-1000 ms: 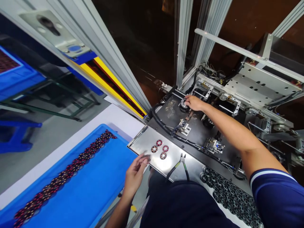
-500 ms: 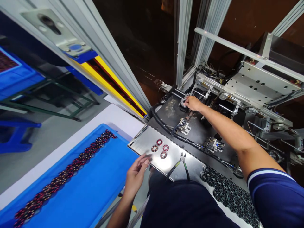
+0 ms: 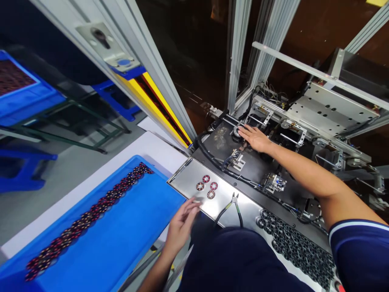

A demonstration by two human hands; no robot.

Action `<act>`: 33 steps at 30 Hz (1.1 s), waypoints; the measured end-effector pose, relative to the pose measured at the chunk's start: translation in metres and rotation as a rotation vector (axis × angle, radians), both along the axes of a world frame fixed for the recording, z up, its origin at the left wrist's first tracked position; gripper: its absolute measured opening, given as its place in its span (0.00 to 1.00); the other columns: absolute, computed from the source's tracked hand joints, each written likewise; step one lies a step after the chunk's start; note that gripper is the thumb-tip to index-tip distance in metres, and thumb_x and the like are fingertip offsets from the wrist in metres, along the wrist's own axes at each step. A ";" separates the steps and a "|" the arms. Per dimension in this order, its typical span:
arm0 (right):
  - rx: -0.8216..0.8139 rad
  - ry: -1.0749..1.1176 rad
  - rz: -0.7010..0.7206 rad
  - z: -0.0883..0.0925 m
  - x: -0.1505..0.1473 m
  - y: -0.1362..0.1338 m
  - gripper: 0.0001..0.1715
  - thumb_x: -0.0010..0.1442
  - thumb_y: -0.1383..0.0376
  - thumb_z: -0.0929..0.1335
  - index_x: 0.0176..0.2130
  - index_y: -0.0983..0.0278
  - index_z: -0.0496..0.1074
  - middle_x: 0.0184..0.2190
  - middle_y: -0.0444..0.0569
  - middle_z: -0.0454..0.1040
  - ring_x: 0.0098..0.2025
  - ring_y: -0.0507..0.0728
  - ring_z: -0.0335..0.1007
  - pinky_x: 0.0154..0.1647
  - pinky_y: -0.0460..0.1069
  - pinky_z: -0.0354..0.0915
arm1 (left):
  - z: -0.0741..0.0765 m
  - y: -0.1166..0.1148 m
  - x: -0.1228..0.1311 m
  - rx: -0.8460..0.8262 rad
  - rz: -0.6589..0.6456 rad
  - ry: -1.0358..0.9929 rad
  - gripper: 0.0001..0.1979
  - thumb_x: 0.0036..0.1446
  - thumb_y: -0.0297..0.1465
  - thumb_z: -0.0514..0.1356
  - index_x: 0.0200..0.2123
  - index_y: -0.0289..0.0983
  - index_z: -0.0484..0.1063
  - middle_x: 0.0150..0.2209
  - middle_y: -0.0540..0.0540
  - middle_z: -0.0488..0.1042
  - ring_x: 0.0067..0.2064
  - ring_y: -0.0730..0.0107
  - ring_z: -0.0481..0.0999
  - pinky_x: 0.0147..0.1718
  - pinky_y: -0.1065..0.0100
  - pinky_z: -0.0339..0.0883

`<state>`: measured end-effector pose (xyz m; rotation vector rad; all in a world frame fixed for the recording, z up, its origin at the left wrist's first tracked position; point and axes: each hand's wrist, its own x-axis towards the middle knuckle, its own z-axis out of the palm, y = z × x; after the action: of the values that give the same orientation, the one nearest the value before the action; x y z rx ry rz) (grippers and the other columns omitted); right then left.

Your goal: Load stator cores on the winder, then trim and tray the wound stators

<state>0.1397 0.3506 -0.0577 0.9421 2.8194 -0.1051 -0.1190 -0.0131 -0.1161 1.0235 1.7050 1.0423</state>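
Note:
My right hand reaches far into the machine and lies flat, fingers stretched out, over a round part seated on the black deck. My left hand rests at the near edge of the steel plate, fingers loosely apart, holding nothing. Several small red-and-copper wound stators lie on that plate just beyond its fingertips. A pair of green-handled cutters lies on the plate to their right.
A blue tray at the left holds a long row of stators. Black ring parts lie in a strip at the lower right. Aluminium frame posts, cables and metal fixtures surround the deck.
My right hand has flattened out over the round part; before, its fingers were curled on it. The view has shifted a little. My left hand stays at the plate's edge.

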 end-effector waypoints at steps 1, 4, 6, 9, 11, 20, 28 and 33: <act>0.004 -0.002 -0.003 0.005 -0.003 -0.002 0.33 0.66 0.73 0.59 0.68 0.67 0.60 0.72 0.60 0.56 0.75 0.70 0.48 0.67 0.70 0.56 | 0.005 0.005 0.009 0.053 -0.124 0.048 0.23 0.68 0.42 0.55 0.60 0.35 0.69 0.46 0.37 0.83 0.45 0.58 0.85 0.46 0.59 0.78; 0.031 0.038 -0.030 0.028 -0.007 -0.015 0.32 0.68 0.73 0.59 0.69 0.69 0.58 0.74 0.61 0.52 0.75 0.70 0.44 0.70 0.69 0.53 | 0.012 0.023 0.043 0.176 -0.500 0.127 0.20 0.69 0.38 0.55 0.59 0.38 0.71 0.49 0.38 0.82 0.46 0.61 0.83 0.48 0.60 0.76; 0.085 0.122 -0.054 0.050 -0.005 -0.034 0.34 0.70 0.73 0.57 0.72 0.66 0.52 0.76 0.56 0.44 0.77 0.69 0.36 0.72 0.66 0.50 | 0.004 0.033 0.069 0.221 -0.706 0.120 0.17 0.66 0.38 0.59 0.54 0.41 0.77 0.51 0.40 0.81 0.50 0.59 0.81 0.54 0.59 0.72; 0.177 0.290 -0.040 0.088 0.010 -0.083 0.34 0.71 0.73 0.55 0.73 0.61 0.48 0.77 0.49 0.38 0.78 0.66 0.29 0.73 0.64 0.48 | -0.016 0.041 0.110 0.290 -0.976 0.121 0.14 0.62 0.35 0.64 0.50 0.43 0.81 0.51 0.41 0.80 0.53 0.56 0.78 0.58 0.56 0.68; 0.220 0.352 -0.030 0.111 0.026 -0.129 0.34 0.71 0.74 0.54 0.72 0.61 0.50 0.77 0.49 0.40 0.78 0.64 0.28 0.73 0.64 0.48 | -0.029 0.042 0.132 0.329 -1.092 0.145 0.15 0.59 0.32 0.66 0.50 0.44 0.80 0.50 0.41 0.79 0.53 0.55 0.76 0.57 0.55 0.67; 0.148 0.720 -0.224 0.065 0.122 -0.324 0.36 0.64 0.74 0.61 0.67 0.53 0.62 0.71 0.56 0.59 0.74 0.63 0.51 0.69 0.69 0.61 | -0.051 0.040 0.164 0.351 -1.128 0.225 0.12 0.61 0.34 0.65 0.46 0.37 0.77 0.51 0.39 0.74 0.54 0.54 0.73 0.57 0.50 0.65; -0.072 0.852 -0.440 0.000 0.116 -0.376 0.28 0.67 0.64 0.68 0.65 0.58 0.65 0.56 0.61 0.75 0.56 0.65 0.75 0.54 0.63 0.76 | -0.002 0.038 0.153 0.199 -0.950 -0.052 0.13 0.63 0.39 0.62 0.45 0.37 0.71 0.43 0.43 0.77 0.45 0.62 0.76 0.48 0.59 0.69; -0.132 0.945 -0.401 0.026 0.100 -0.368 0.22 0.67 0.62 0.69 0.60 0.54 0.70 0.44 0.53 0.78 0.46 0.61 0.77 0.45 0.56 0.77 | 0.057 0.034 0.133 0.121 -0.910 -0.315 0.16 0.60 0.41 0.65 0.45 0.38 0.70 0.42 0.44 0.78 0.44 0.64 0.78 0.46 0.64 0.70</act>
<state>0.2400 -0.0174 -0.0316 1.7719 3.2492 -1.0157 0.0142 0.0213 -0.0595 1.4207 0.7640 0.6430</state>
